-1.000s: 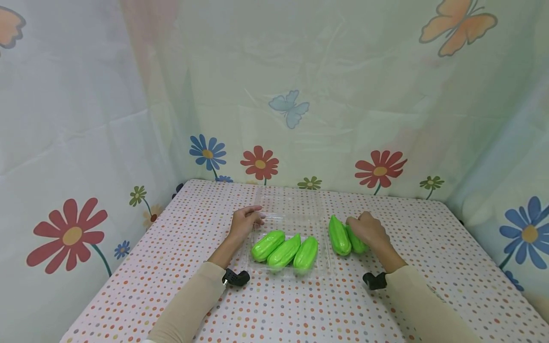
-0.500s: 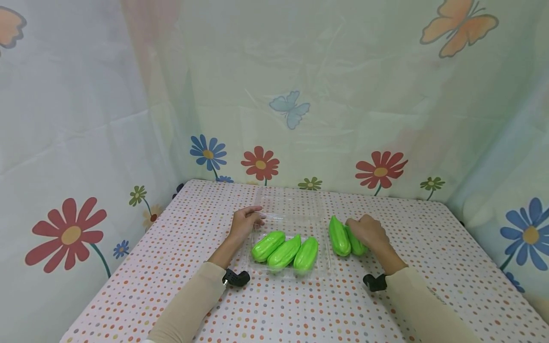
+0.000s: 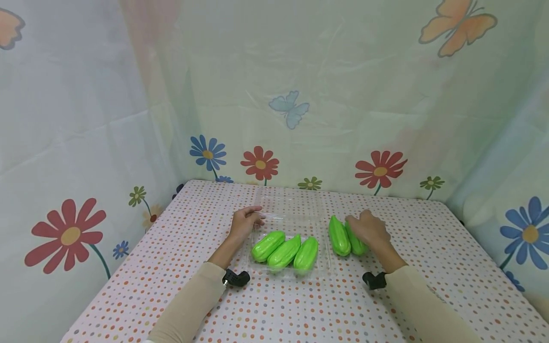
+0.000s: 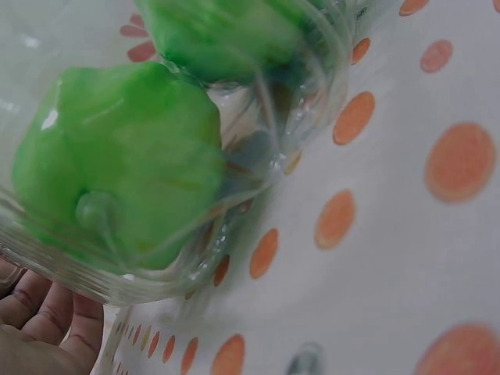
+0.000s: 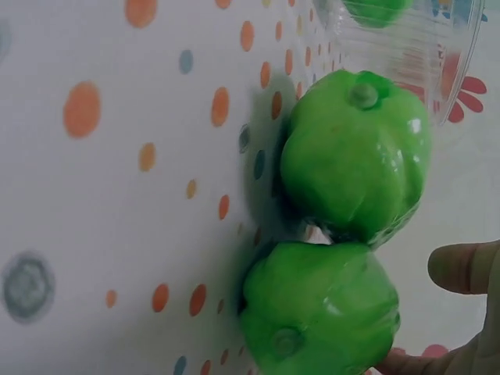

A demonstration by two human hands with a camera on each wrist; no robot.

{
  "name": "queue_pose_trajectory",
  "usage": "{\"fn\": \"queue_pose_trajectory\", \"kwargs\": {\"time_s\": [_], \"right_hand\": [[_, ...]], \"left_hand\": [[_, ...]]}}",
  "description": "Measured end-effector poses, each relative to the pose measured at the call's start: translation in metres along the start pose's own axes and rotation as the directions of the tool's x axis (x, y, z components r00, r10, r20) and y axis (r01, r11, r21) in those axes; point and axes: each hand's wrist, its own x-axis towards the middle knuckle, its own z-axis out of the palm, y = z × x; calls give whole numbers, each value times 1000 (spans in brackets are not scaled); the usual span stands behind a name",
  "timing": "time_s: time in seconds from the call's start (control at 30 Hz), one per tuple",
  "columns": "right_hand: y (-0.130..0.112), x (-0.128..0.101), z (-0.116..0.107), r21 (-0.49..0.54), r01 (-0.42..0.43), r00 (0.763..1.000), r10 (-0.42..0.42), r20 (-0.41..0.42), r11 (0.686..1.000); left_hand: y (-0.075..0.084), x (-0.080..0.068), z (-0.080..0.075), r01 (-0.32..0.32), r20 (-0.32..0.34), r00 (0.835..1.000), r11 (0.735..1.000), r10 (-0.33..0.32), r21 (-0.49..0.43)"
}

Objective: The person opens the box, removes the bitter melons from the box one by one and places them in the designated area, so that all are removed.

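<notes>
Head view: the left hand (image 3: 245, 223) rests at the far left corner of a clear plastic clamshell tray (image 3: 324, 267), fingers (image 3: 256, 208) lightly bent along its rim where the open transparent lid (image 3: 289, 202) hinges back. The left wrist view shows only part of the palm and fingertips (image 4: 35, 312) beneath the tray wall (image 4: 258, 148). Whether they pinch the plastic or merely touch it cannot be told.

Tray contents: three glossy bright green ribbed plastic gourds, lying side by side and slanted, touching one another: left gourd (image 3: 268, 245), middle gourd (image 3: 284, 251), right gourd (image 3: 306, 254). The tray sits near the middle of the tabletop (image 3: 274, 309), which is covered with a white cloth printed with coloured dots.

Just right of the tray, outside it, two more green gourds lie on the cloth, pressed together. The inner gourd (image 3: 339, 236) lies free beside the tray wall. The outer gourd (image 3: 357, 245) is partly under the right hand (image 3: 368, 229), whose fingers curl over its top and grasp it. The right wrist view confirms both gourds (image 5: 355, 152) (image 5: 320, 312) resting on the cloth and touching, with the thumb (image 5: 462, 267) standing clear of them.

Both forearms wear beige sleeves (image 3: 188, 305). A black wrist camera mount (image 3: 235, 277) sits at each cuff.

Surroundings: pale curtain with printed flowers and butterflies (image 3: 274, 95) on three sides.
</notes>
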Motion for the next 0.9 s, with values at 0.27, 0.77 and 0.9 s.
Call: {"fn": "queue_pose_trajectory", "kwargs": {"time_s": [0.27,0.77,0.9], "right_hand": [[-17,-1,0,55,71,984,-61,-169,996],[-53,-23,-3,110,285,936,-252,-246,952],[-61,-29,-1,131,362,908,-317,-273,923]], "left_hand": [[-2,1,-1,-8,6,1000,1000,8,8],[-2,2,1,-6,-2,1000,1000,6,7],[-2,1,2,-10,-2,1000,1000,10,5]]}}
